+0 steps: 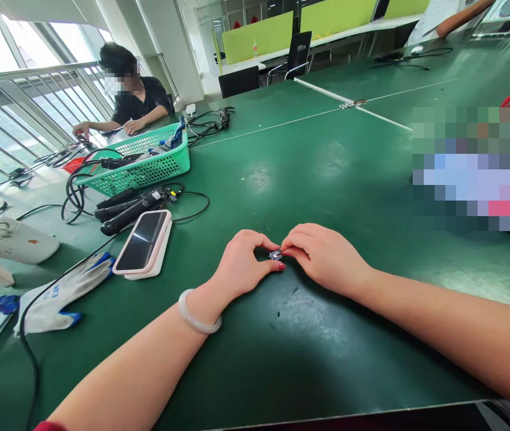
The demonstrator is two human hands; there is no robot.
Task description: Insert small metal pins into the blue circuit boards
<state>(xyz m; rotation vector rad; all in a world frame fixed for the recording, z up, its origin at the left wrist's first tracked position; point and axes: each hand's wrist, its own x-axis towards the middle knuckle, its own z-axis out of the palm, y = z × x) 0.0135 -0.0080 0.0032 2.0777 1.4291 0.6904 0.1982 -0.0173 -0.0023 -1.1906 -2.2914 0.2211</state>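
Note:
Between my two hands, just over the green table (282, 155), is a small dark and silvery piece (275, 255) that looks like a tiny circuit board. My left hand (243, 263) grips it by its edges, thumb below and forefinger above. My right hand (327, 257) pinches at its right end with thumb and forefinger; the fingertips cover that end. A pale bangle (199, 314) circles my left wrist. Left of my left hand, a phone in a pink case (144, 242) rests on a white object.
Black hair-straightener-like tools (136, 206) with cables lie behind the phone, before a green basket (147, 170) holding more. White and blue gloves (57, 293) lie at left, crossed by a black cable (24, 326). A person (133, 96) sits at the far left. A blurred patch hides things at right.

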